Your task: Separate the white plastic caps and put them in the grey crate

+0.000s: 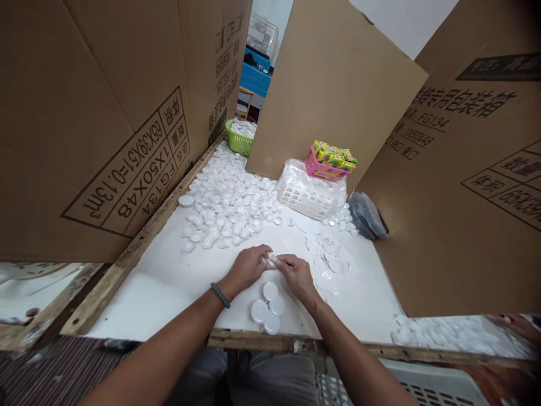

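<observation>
Big brown boxes stand at the left [84, 113] and right [465, 242], with their tops cut off by the picture's edge. They hide parts of the white table [160, 287]. A big heap of white bits [228, 208] covers the back left; single shapes are hard to make out. A cloudy plastic bag [298, 197] sits behind, its insides blurry. Cardboard [333, 84] hides part of a green basket [240, 145]. At the right edge, another person's hand [518, 327] is cut off. The left hand [250, 265] and right hand [298, 277] meet mid-table, fingers of both pinching a small white thing [271, 258]. The fingers cover most of it, so I can't tell its shape. Just nearer the front edge lie four round lids [270, 291], close together.
</observation>
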A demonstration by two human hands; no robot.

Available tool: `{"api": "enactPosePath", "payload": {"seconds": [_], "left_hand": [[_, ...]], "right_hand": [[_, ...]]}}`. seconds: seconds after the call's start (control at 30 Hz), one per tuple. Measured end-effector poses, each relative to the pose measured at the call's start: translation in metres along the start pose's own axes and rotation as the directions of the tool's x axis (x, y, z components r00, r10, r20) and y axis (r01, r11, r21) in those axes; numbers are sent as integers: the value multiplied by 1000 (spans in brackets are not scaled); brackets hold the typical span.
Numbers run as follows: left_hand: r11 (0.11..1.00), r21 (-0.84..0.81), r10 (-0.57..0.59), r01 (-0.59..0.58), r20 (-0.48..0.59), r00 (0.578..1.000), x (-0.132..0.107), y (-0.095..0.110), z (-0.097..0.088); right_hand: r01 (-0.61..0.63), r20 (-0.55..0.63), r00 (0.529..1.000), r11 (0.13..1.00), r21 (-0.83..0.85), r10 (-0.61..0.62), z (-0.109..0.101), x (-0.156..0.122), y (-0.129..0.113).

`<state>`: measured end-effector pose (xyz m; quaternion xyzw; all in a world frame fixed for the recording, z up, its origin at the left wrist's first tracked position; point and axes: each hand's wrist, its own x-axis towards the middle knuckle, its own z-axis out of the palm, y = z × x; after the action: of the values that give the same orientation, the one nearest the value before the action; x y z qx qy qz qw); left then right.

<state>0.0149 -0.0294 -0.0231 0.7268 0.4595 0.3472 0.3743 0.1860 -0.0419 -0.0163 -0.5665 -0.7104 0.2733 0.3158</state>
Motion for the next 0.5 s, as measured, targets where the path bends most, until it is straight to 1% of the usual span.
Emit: {"api": "enactPosePath", "payload": {"seconds": [0.03,0.07,0.1,0.13,0.17,0.23,0.3,0.33,0.4,0.43,0.5], "left_hand": [[997,-71,-35,35,10,999,1,1,-2],[987,-139,-75,78,25,997,1,1,-3],[972,-197,-121,128,43,992,1,2,-3],[954,-244,-167,177,60,984,1,2,-4],[934,-281,-209,221,73,975,2,1,-4],[904,-331,-258,271,84,963,2,-1,-3],[890,-371,-247,266,99,964,4,-3,-4],[881,-394,-235,262,118,965,5,-5,-4],[856,-436,-228,278,165,960,7,-6,-5],[841,-449,-243,300,181,953,8,-6,-5],[804,-460,-320,376,198,927,11,-6,-5]], "right_hand": [[-75,25,997,995,70,73,-1,0,-3],[-123,51,992,985,120,118,-2,0,-5],[-136,65,990,980,143,128,-3,0,-7],[-111,73,992,984,137,102,-4,-1,-9],[-55,78,996,993,105,47,-5,-2,-9],[100,108,989,995,-4,-99,-7,-4,-10],[236,152,964,964,-123,-216,-8,-3,-7],[279,163,954,945,-170,-252,-7,-3,-6],[325,171,942,916,-233,-290,-7,0,-3],[335,176,938,908,-253,-298,-7,2,-1],[339,188,937,898,-281,-295,-7,6,0]]}}
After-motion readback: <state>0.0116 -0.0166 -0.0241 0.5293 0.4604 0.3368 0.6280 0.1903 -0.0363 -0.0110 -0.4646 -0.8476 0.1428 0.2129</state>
